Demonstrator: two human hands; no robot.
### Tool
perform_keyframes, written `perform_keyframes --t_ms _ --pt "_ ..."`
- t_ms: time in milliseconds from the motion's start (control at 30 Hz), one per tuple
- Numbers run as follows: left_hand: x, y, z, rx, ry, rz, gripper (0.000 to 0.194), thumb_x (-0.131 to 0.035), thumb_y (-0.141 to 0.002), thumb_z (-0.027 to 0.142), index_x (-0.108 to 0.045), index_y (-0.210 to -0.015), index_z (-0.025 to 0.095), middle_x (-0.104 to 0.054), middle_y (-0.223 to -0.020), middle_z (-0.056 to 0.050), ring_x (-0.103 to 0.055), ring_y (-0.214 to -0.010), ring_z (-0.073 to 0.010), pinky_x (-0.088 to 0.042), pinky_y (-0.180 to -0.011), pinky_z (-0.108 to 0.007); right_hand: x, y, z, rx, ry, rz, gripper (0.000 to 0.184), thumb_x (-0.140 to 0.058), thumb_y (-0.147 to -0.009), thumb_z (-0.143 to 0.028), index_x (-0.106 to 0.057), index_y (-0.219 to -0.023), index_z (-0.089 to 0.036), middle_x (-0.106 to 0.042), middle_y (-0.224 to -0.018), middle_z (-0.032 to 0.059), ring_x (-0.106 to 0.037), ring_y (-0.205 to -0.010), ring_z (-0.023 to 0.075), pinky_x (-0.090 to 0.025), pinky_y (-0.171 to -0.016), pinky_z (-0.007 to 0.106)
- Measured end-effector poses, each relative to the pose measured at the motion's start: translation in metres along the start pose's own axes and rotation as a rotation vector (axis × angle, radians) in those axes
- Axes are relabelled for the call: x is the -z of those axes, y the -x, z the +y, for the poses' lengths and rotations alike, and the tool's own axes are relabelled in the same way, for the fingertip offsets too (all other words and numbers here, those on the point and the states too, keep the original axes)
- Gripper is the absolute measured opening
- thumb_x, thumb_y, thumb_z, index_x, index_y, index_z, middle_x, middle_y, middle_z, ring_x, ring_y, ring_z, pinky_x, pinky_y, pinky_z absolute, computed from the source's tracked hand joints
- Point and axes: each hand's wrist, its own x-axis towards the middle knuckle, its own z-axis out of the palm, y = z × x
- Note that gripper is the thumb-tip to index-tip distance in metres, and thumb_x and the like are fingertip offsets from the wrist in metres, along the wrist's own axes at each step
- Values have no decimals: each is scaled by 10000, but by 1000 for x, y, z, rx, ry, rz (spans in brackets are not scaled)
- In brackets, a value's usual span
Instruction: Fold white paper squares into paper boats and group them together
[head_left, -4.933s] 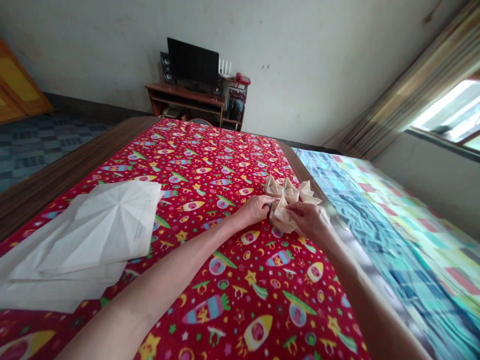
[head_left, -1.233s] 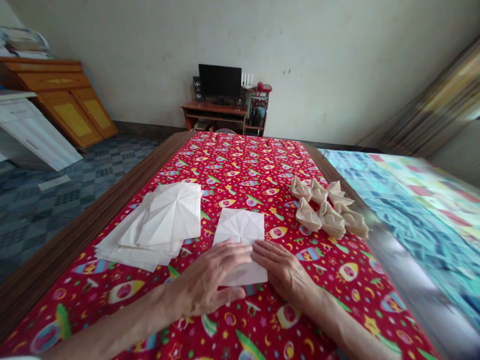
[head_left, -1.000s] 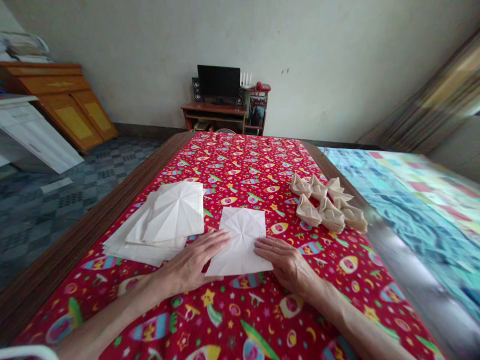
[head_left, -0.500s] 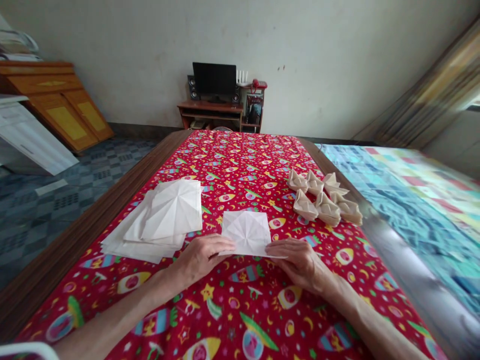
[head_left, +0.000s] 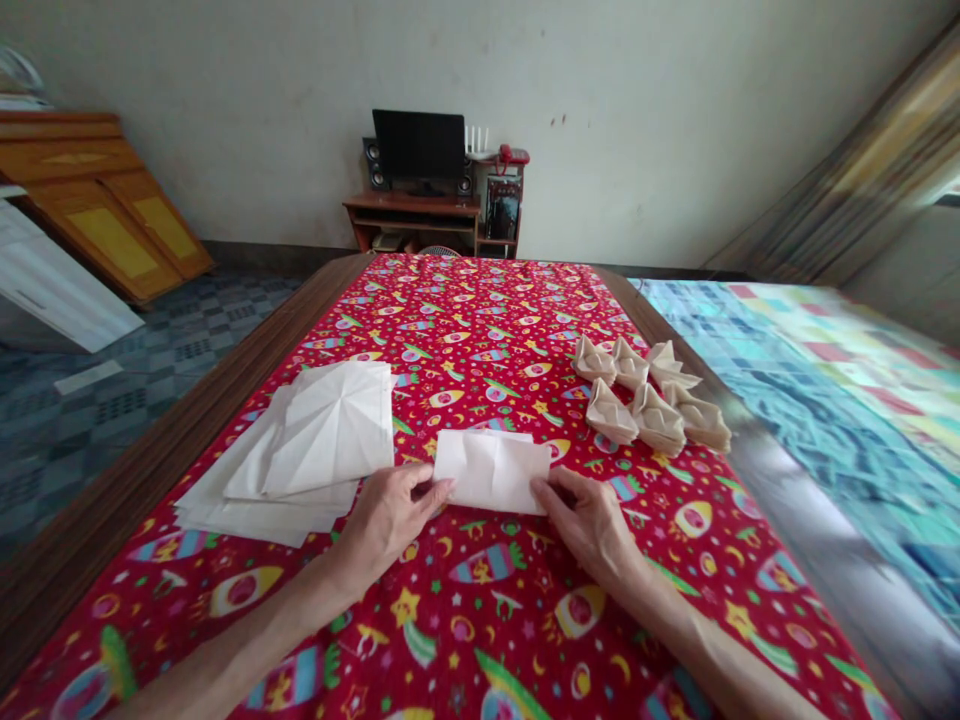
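A white sheet of paper (head_left: 491, 473), doubled over with a strip of its back layer showing at the top, lies in front of me. At its left edge, my left hand (head_left: 397, 505) pinches the paper between thumb and fingers. My right hand (head_left: 589, 510) grips the lower right corner the same way. Left of the paper is a fanned stack of white creased sheets (head_left: 330, 430), the top one marked with creases radiating from its middle. Several folded cream paper shapes (head_left: 656, 415) are grouped in two rows at the right.
A red patterned cloth (head_left: 480, 350) covers the table, whose brown wooden edge (head_left: 247, 370) shows on the left. Beyond it stands a desk with a monitor (head_left: 418, 150). A bed with a checkered cover (head_left: 750, 370) is on the right, wooden cabinets (head_left: 112, 220) on the left.
The square with radiating creases, flat half a second ago, is now folded over, its near half lifted away from me. Both hands have shifted to its side edges. The camera view has shifted slightly.
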Motion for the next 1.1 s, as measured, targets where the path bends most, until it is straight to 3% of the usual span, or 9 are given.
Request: perform_keyframes --t_ms 100,267,467,667,1100 --pt "4 -8 3 61 -70 -66 405 -509 -859 424 -500 -546 166 -511 -506 18 -442 -489 -98 -281 -524 -226 -4 -6 -3 -32 161 28 326 -497 -870 -370 -533 -608 -178 -462 -503 -46 -423 -475 79 -266 -497 207" --pt "9 -13 8 124 -195 -158 271 -564 -840 382 -558 -649 191 -631 -661 -7 -543 -601 -133 -269 -557 -238 -2 -16 -9 -70 364 -45 276 -493 -887 -354 -579 -674 -202 -578 -569 -19 -514 -522 108 -248 -517 225" --pt "8 -16 9 200 -200 -219 242 -553 -857 379 -577 -690 205 -665 -665 -2 -586 -604 -140 -258 -541 -234 -3 -24 -18 -95 518 -102 239 -473 -920 -319 -604 -762 -195 -651 -640 15 -582 -580 129 -235 -527 238" --pt "9 -20 10 235 -210 -210 261 -543 -849 423 -595 -693 221 -664 -661 -5 -595 -610 -157 -265 -537 -230 -5 -28 -23 -93 681 -118 258 -447 -936 -333 -623 -819 -185 -685 -675 53 -611 -585 149 -194 -512 261" --pt "11 -26 8 246 -81 -210 248 -595 -808 367 -589 -630 195 -600 -556 25 -522 -507 -120 -281 -511 -222 -6 -27 -25 -88 747 -167 270 -432 -945 -329 -623 -829 -177 -688 -674 65 -622 -595 157 -154 -494 277"
